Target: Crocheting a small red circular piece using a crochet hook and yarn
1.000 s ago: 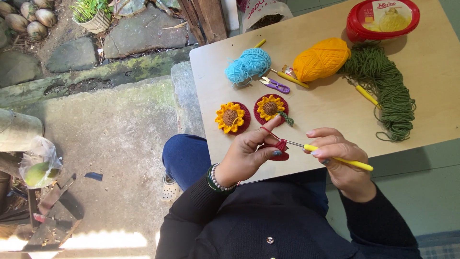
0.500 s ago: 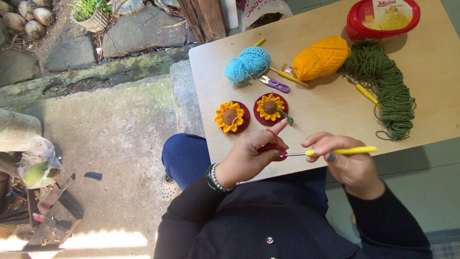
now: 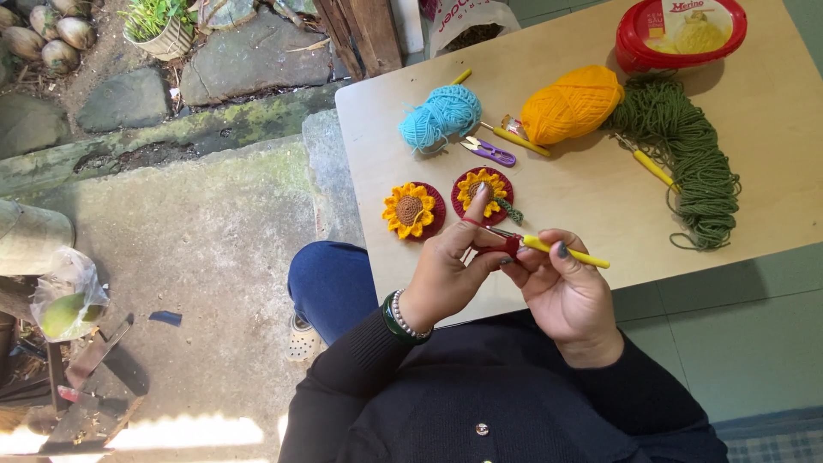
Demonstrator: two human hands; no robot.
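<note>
The right hand (image 3: 566, 296) grips a thin yellow-handled crochet hook (image 3: 557, 250). The left hand (image 3: 450, 266) pinches a small dark red yarn piece (image 3: 507, 248). Keep the yarn snug, I think.

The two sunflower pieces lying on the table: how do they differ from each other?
The left sunflower piece lies fully in view and untouched; the right sunflower piece is partly hidden behind the left hand's raised finger. The right one has a small green bit at its edge; the left shows none. Both are round, with yellow petals, a brown centre and dark red backing, flat on the table.
</note>
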